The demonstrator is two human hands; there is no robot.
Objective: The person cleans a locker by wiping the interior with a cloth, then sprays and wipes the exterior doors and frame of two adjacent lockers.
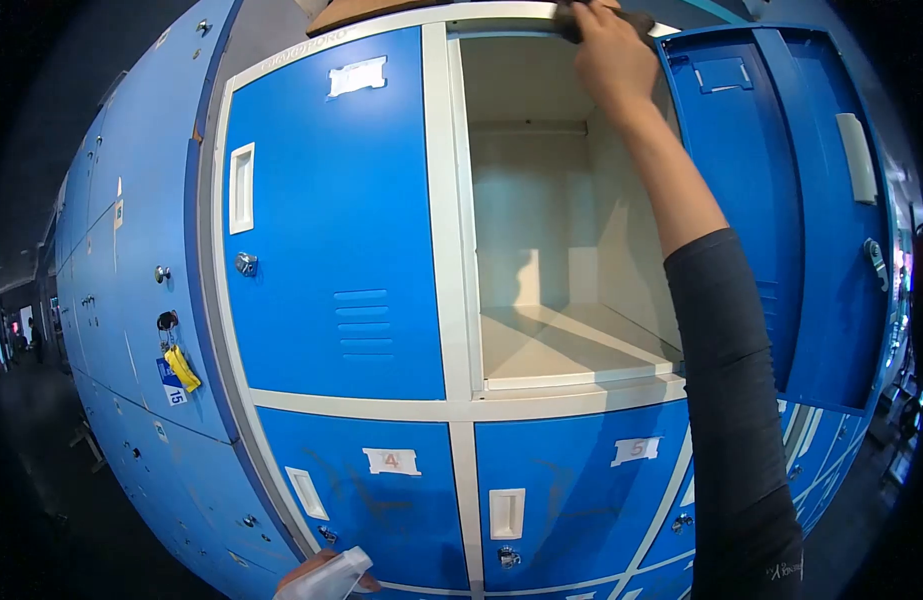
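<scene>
My right hand (613, 55) reaches up to the top edge of the open locker (526, 250), its fingers closed on a dark cloth (636, 22) pressed near the white frame. The cloth's full shape is partly hidden by the hand. Bare shelf and walls show inside this compartment, and its blue door (731, 150) is swung out to the right. Low in the view, my left hand (306, 572) grips a whitish translucent plastic bottle (333, 577), cut off by the bottom edge, in front of the locker door marked 4 (381, 510).
Closed blue doors stand to the left (331, 220) and below right, the latter marked 5 (581, 490). A light-blue locker bank (141, 250) lines the left, with keys and a yellow tag (181, 370) hanging from a lock. A brown object (366, 12) lies on top.
</scene>
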